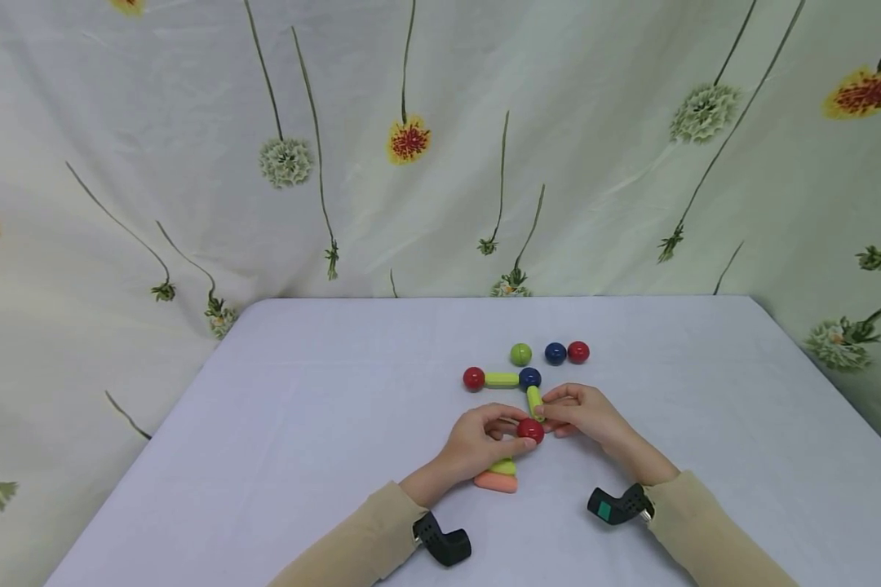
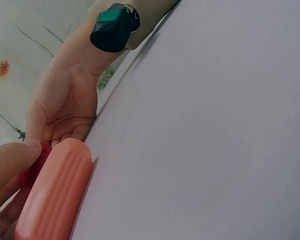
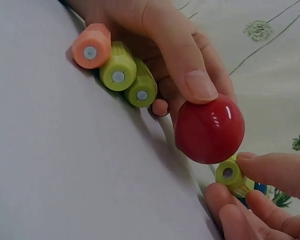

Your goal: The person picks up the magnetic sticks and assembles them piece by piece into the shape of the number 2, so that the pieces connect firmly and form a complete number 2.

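My left hand [image 1: 477, 440] grips a red ball [image 1: 531, 432] between thumb and fingers. My right hand [image 1: 583, 414] pinches a yellow-green rod [image 1: 533, 399] whose far end meets a blue ball [image 1: 529, 377]. From that blue ball a second yellow-green rod [image 1: 502, 380] runs left to another red ball [image 1: 473, 378]. In the right wrist view, the held red ball [image 3: 210, 129] is right by the near end of the pinched rod [image 3: 227, 173], which shows a round metal disc.
Beside and under my left hand lie an orange rod [image 3: 91, 46], a yellow-green rod [image 3: 118, 67] and a green rod [image 3: 141, 90], side by side. Farther back on the table [image 1: 301, 424] sit a green ball [image 1: 520, 354], a blue ball [image 1: 555, 353] and a red ball [image 1: 578, 352].
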`<state>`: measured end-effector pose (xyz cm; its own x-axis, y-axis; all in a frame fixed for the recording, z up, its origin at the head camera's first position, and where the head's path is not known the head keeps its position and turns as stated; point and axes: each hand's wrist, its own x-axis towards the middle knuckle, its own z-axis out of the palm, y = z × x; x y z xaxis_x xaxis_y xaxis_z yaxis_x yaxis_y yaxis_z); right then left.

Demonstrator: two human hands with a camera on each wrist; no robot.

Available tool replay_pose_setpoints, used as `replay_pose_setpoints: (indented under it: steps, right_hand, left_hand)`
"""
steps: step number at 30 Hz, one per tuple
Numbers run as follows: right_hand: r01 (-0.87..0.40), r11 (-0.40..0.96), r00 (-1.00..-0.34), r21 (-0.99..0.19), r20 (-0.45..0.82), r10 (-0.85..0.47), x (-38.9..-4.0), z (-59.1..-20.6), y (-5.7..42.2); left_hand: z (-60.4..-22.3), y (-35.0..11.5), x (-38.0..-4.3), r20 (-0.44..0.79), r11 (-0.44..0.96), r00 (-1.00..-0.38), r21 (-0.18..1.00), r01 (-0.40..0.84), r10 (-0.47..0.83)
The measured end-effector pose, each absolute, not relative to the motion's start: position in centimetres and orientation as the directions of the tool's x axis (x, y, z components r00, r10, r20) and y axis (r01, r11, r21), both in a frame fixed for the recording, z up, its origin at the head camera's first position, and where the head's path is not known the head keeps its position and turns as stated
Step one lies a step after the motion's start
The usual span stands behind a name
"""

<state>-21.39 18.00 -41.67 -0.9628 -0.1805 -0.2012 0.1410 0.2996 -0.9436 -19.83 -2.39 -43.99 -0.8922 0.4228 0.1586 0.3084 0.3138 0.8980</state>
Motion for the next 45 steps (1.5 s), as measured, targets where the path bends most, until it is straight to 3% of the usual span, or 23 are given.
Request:
replay_pose_setpoints:
  steps: [45]
  right_hand:
    - [0.125,0.322,-0.964,-0.938,-0.191,-0.183,-21.56,-42.00,17.98]
  left_hand:
    - [-44.08,-2.02,-19.77,0.257,0.333,-0.872,0.849,0.409,0.417]
